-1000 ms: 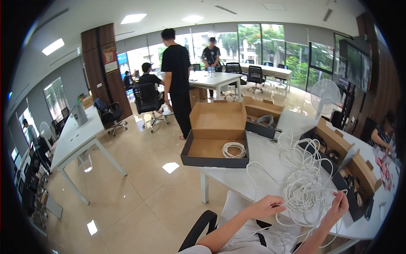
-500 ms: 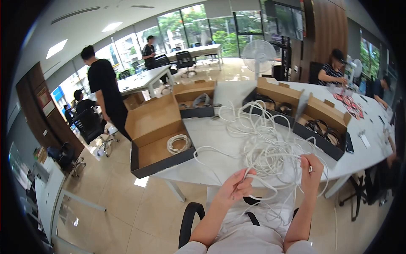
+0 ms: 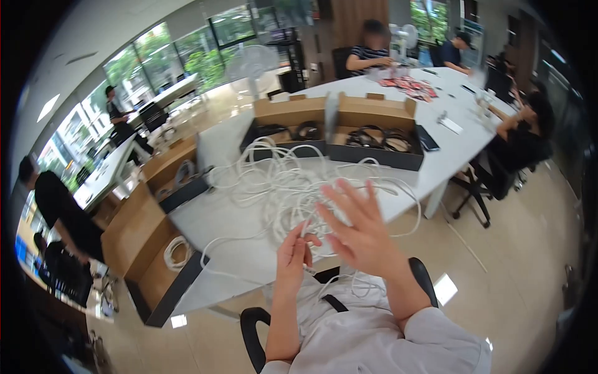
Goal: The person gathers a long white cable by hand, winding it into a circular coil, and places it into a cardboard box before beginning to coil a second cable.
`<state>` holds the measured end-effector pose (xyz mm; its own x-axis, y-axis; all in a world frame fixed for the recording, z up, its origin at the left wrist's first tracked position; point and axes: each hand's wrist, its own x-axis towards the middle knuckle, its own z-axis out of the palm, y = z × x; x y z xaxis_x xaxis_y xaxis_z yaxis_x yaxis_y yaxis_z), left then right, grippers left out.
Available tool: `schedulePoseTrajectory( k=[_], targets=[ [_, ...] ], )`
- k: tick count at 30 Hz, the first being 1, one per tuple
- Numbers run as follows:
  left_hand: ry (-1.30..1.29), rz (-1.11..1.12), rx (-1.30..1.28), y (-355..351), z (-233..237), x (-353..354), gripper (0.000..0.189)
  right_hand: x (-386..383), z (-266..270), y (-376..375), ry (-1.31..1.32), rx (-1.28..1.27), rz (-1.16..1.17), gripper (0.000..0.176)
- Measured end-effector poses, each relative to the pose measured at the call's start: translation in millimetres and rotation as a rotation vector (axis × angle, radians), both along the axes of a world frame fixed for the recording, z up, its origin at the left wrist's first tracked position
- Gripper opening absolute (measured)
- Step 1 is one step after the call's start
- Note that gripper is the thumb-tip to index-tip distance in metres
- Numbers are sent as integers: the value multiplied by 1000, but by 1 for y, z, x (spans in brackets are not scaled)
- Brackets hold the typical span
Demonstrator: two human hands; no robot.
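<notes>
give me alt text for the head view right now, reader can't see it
The left hand holds white cable in front of a tangle on a table; the right hand is open, fingers spread. Four open boxes stand on the table, the leftmost holding a white coil.

Windows (image 3: 202,62) give bright daylight; the right hand (image 3: 359,234) looks blurred.

Legible text, brands, numbers, signs: none. On red-and-white pieces (image 3: 411,87) strewn over white table (image 3: 470,118): too small and blurred to read. On open cardboard boxes (image 3: 376,157) and tangled white cable (image 3: 289,199): nothing readable.
</notes>
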<state>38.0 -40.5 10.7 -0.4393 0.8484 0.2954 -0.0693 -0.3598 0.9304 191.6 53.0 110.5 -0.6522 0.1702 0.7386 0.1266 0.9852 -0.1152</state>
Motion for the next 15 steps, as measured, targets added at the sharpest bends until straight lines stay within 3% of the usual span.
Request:
schedulePoseTrajectory(
  k=[6,9,12,14,15],
  targets=[
    [-60,22,91,0,13,12,48,-7,-18,11,-195,-156,-189,50],
    [-197,-72,179,-3,13,11,53,1,-24,21,-195,-467,-49,40],
    [-429,-205,242,-5,22,19,52,3,-35,32,97,-386,222,23],
    [-561,-289,298,-1,17,24,50,14,-37,29,30,-696,288,14],
    [-496,-321,304,0,17,28,49,22,-32,27,2,-832,347,13]
  ],
)
